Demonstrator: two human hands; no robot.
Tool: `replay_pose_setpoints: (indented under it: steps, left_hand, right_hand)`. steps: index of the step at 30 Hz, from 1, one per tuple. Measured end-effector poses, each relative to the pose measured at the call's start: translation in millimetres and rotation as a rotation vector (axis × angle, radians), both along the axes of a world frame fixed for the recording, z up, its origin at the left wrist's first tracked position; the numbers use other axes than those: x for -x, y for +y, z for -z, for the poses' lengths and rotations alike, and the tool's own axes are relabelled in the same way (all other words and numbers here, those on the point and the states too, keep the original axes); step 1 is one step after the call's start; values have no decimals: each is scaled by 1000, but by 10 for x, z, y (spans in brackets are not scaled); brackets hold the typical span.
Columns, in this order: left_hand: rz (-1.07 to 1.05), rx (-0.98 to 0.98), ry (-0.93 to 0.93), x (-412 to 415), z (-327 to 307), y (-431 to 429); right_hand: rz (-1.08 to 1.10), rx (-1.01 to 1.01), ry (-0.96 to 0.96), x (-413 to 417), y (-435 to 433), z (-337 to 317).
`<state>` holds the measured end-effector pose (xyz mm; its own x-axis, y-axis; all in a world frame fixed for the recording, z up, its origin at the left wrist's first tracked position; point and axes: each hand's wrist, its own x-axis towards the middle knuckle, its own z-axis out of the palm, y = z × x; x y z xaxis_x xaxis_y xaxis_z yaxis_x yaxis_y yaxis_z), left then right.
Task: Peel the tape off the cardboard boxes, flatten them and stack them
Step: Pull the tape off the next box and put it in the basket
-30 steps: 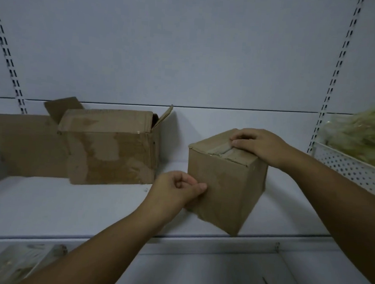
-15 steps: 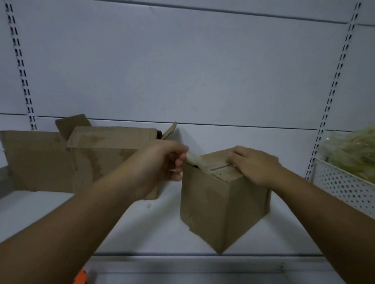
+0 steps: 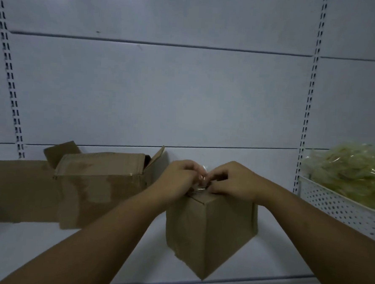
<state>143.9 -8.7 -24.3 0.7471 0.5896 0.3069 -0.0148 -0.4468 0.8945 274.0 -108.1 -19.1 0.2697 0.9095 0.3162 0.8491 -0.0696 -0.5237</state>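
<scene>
Tape (image 3: 202, 184) is what both hands are working on, at the top seam of the small box (image 3: 209, 233), which stands corner-forward on the shelf (image 3: 33, 248) right under the wrists. The left hand (image 3: 176, 178) is curled tight, its fingertips pinched on a glossy, crumpled bit of clear tape lifted just above the box top. The right hand (image 3: 234, 183) meets it from the other side, fingers bent down onto the top flap; whether it also nips the tape or only presses the cardboard, I cannot tell.

To do this step well, I judge the right hand should hold the flap flat right beside the point where the tape is lifting, so the cardboard does not tear or fold up. The left hand should draw the strip low and back along the seam, slow and steady, and take a fresh hold near the box as the loose end grows, since thin tape is likely to snap or stick to itself.

Beyond the left hand, a larger box (image 3: 100, 189) stands with a flap open, and a flat piece of cardboard (image 3: 19, 188) leans behind it. Past the right forearm sits a white basket (image 3: 340, 208).
</scene>
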Motion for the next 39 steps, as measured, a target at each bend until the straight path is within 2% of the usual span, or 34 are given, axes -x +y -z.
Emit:
replay_pose_setpoints:
  steps: [2, 4, 11, 14, 17, 20, 23, 25, 26, 28, 30, 31, 33, 37, 38, 39]
  left_hand:
    - [20, 16, 8, 34, 38, 15]
    - [33, 18, 1, 60, 54, 32]
    - [58, -24, -34, 122, 183, 49]
    - [24, -90, -50, 102, 232, 37]
    - [57, -121, -171, 105, 266, 17]
    - [36, -60, -305, 91, 277, -17]
    - [-92, 100, -411, 77, 261, 17]
    - [-76, 50, -308, 93, 238, -5]
    - [-33, -86, -161, 96, 228, -52]
    - [24, -499, 186, 83, 210, -191]
    - [-6, -852, 405, 45, 210, -260]
    - [-27, -904, 464, 32, 199, -275]
    - [-8, -884, 511, 38, 185, -255]
    - [73, -834, 643, 87, 93, -192]
    - [90, -810, 697, 88, 41, -159]
    - [109, -795, 759, 83, -25, -127]
  right_hand:
    - [-50, 76, 95, 12, -6, -98]
    - [-37, 112, 85, -20, 41, -124]
    - [-48, 37, 217, -193, 69, 5]
    - [-51, -11, 359, -231, 70, 19]
    - [-75, -61, 514, -230, 89, 25]
    - [-114, -67, 699, -218, 87, 19]
    - [-76, -239, 930, -286, 118, 18]
    - [-53, -376, 1068, -338, 147, 31]
    - [-45, -420, 1095, -351, 160, 44]
    - [-47, -462, 1086, -373, 188, 74]
    - [-77, -441, 1042, -383, 183, 88]
    - [-106, -419, 1044, -394, 171, 84]
    - [-161, -424, 1114, -411, 122, 25]
    - [-78, -756, 1397, -645, -41, -154]
    - [-9, -808, 1373, -752, -114, -172]
    - [90, -809, 1250, -860, -201, -167]
